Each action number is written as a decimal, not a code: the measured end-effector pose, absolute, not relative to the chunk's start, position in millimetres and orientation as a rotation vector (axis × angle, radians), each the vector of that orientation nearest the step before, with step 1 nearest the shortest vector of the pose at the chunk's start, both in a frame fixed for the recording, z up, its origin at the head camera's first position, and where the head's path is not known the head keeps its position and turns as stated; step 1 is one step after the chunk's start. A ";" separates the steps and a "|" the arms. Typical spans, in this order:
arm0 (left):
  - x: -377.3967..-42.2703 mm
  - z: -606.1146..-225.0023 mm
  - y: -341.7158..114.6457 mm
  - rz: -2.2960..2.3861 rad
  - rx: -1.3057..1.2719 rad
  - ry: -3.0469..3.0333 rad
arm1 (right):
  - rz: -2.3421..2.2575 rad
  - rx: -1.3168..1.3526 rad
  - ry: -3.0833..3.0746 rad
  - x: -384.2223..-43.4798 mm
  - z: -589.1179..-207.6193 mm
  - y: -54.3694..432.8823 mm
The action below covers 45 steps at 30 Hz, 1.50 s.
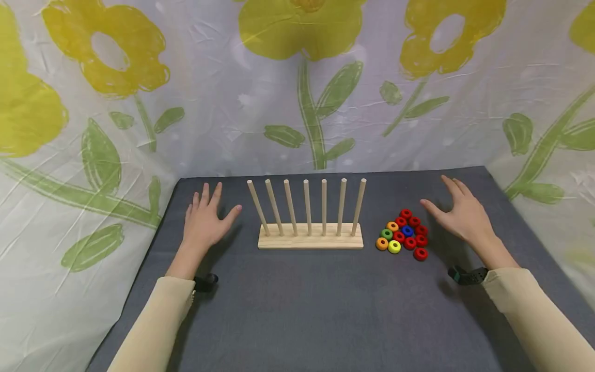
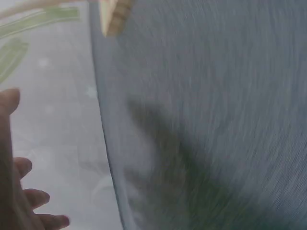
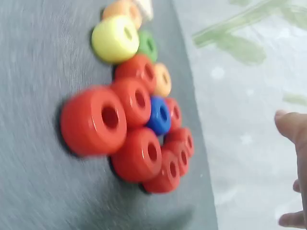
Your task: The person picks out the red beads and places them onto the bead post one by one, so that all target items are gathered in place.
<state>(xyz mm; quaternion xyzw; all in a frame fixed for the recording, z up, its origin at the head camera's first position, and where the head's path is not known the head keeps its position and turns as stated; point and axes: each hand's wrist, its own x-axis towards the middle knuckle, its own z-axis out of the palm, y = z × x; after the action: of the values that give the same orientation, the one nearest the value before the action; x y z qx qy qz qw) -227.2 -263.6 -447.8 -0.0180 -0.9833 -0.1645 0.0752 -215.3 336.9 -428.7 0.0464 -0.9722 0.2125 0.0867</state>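
Your left hand (image 1: pixel 203 225) is at 9 o'clock from the wooden peg rack (image 1: pixel 310 243), near but apart, its grip relaxed with thumb and fingers spread. Your right hand (image 1: pixel 462 218) is between 2 and 3 o'clock from the cluster of rings (image 1: pixel 398 239), near but apart, and that grip is loose too, the thumb held away from the fingers. The rack carries 7 pegs (image 1: pixel 307 206) in a row. The 13 rings lie at 3 o'clock from it on the dark grey counter (image 1: pixel 297 315). Taken from the blue ring (image 3: pixel 156 120), the green ring (image 3: pixel 143 45) sits at 9 o'clock, the yellow ring (image 3: pixel 110 40) between 7 and 8, and 2 orange rings (image 1: pixel 381 247) at 8 and between 9 and 10. The 8 red rings (image 3: pixel 81 124) make up the rest, the farthest from you at 12, the nearest at 5. You wear beige sleeves (image 1: pixel 153 325) and dark wristbands (image 1: pixel 465 277). A flowered cloth (image 1: pixel 218 119) hangs at 12 o'clock, behind the counter.
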 end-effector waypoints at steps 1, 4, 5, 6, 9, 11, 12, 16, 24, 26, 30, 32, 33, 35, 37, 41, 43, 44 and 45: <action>-225.3 -449.4 -261.5 -0.567 -0.053 -2.919 | 0.672 0.130 -2.879 -211.2 -429.2 336.6; -218.2 -455.7 -253.0 -0.775 -0.050 -2.821 | 0.776 0.102 -2.852 -199.8 -431.6 334.8; -215.2 -457.6 -249.6 -0.844 -0.053 -2.791 | 0.805 0.094 -2.845 -196.2 -432.8 334.2; -212.2 -459.6 -246.4 -0.906 -0.054 -2.766 | 0.833 0.085 -2.838 -192.9 -434.7 333.5; -202.6 -465.1 -236.8 -1.082 -0.018 -2.714 | 0.916 0.054 -2.811 -183.7 -442.0 330.9; -196.6 -468.9 -231.7 -1.220 0.029 -2.698 | 0.973 0.025 -2.792 -178.4 -448.1 328.7; -193.8 -470.8 -229.4 -1.304 0.064 -2.688 | 1.000 0.009 -2.783 -176.0 -451.5 327.1; -186.0 -478.3 -220.2 -1.594 0.176 -2.636 | 1.110 -0.047 -2.749 -168.1 -463.3 320.2; -181.7 -492.2 -204.0 -1.658 0.078 -2.602 | 1.189 -0.087 -2.674 -158.9 -482.1 313.8; -181.1 -495.6 -202.1 -1.624 0.031 -2.615 | 1.206 -0.099 -2.657 -155.9 -487.8 313.0; -179.3 -503.2 -200.4 -1.495 -0.092 -2.659 | 1.310 -0.124 -2.588 -148.9 -498.1 314.2; -179.1 -506.1 -200.6 -1.427 -0.138 -2.673 | 1.356 -0.132 -2.552 -147.1 -501.1 315.6; -178.8 -507.0 -200.6 -1.404 -0.157 -2.674 | 1.373 -0.135 -2.542 -146.4 -501.9 316.5; -178.3 -508.7 -200.3 -1.379 -0.170 -2.669 | 1.373 -0.137 -2.541 -145.7 -502.6 317.8; -178.1 -510.1 -200.0 -1.370 -0.171 -2.658 | 1.341 -0.137 -2.556 -145.7 -502.9 318.2; -178.5 -511.9 -199.4 -1.312 -0.181 -2.651 | 1.294 -0.109 -2.563 -148.5 -502.9 317.1; -178.3 -512.7 -199.6 -1.277 -0.202 -2.676 | 1.302 -0.088 -2.557 -149.2 -503.1 317.0; -178.1 -513.0 -199.8 -1.263 -0.217 -2.694 | 1.304 -0.076 -2.559 -149.2 -503.2 317.3; -178.1 -513.1 -200.0 -1.251 -0.234 -2.713 | 1.311 -0.067 -2.562 -149.1 -503.1 317.9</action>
<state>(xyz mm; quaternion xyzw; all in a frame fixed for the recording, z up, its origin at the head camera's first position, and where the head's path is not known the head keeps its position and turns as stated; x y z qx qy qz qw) -178.1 -200.0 -513.1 -0.0778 -0.9029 -0.4165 0.0722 -149.1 317.9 -503.1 -0.0230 -0.8822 0.4516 0.1311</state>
